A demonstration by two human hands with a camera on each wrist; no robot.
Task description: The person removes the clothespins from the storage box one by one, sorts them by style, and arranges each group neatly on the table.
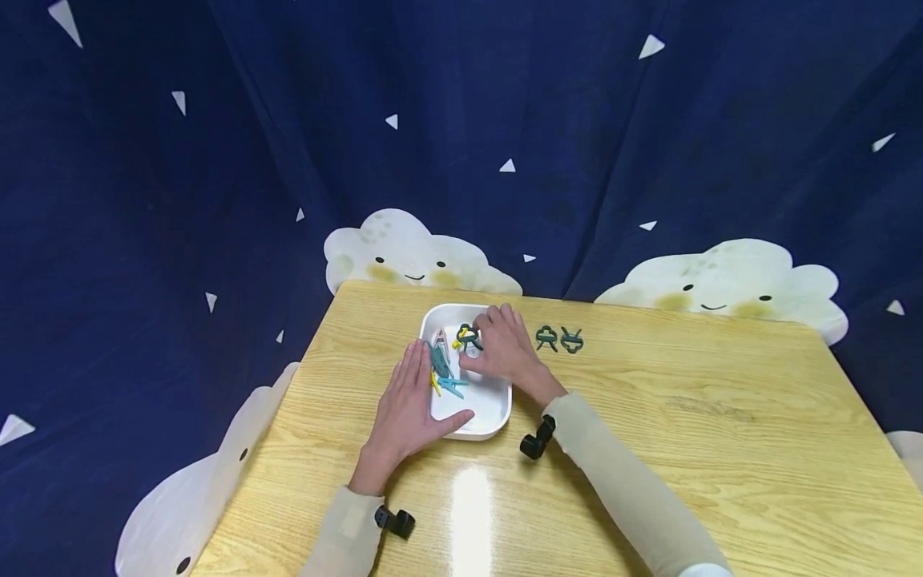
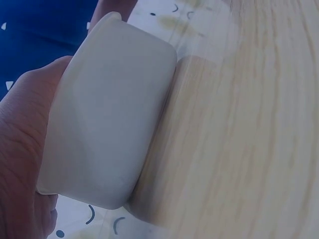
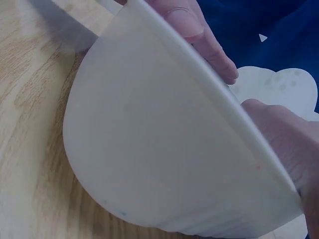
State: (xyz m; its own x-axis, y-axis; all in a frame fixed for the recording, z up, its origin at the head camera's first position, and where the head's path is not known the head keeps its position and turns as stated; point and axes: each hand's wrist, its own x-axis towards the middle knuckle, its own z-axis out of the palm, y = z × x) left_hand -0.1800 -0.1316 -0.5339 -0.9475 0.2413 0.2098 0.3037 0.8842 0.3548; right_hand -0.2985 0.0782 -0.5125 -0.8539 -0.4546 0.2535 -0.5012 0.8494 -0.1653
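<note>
A white plastic bin point(image 1: 486, 413) stands on the table with several clips inside. My left hand point(image 1: 407, 405) rests along the bin's left rim, fingers straight and thumb spread over the near end. From the right, my right hand point(image 1: 505, 344) reaches over the rim, its curled fingers and thumb at a dark green clip with a cloud-shaped outline point(image 1: 467, 335). A yellow clip point(image 1: 459, 340) lies partly behind that clip. Nearer my left fingers are a pinkish clip point(image 1: 442, 343), a teal clip point(image 1: 440, 361), a light blue clip point(image 1: 453, 386) and another yellow clip point(image 1: 434, 383).
Two dark green clips of similar outline, a left one point(image 1: 546, 338) and a right one point(image 1: 572, 340), lie side by side on the wooden table point(image 1: 685, 449), right of the bin. A dark blue curtain point(image 1: 447, 72) with clouds hangs behind the table's far edge.
</note>
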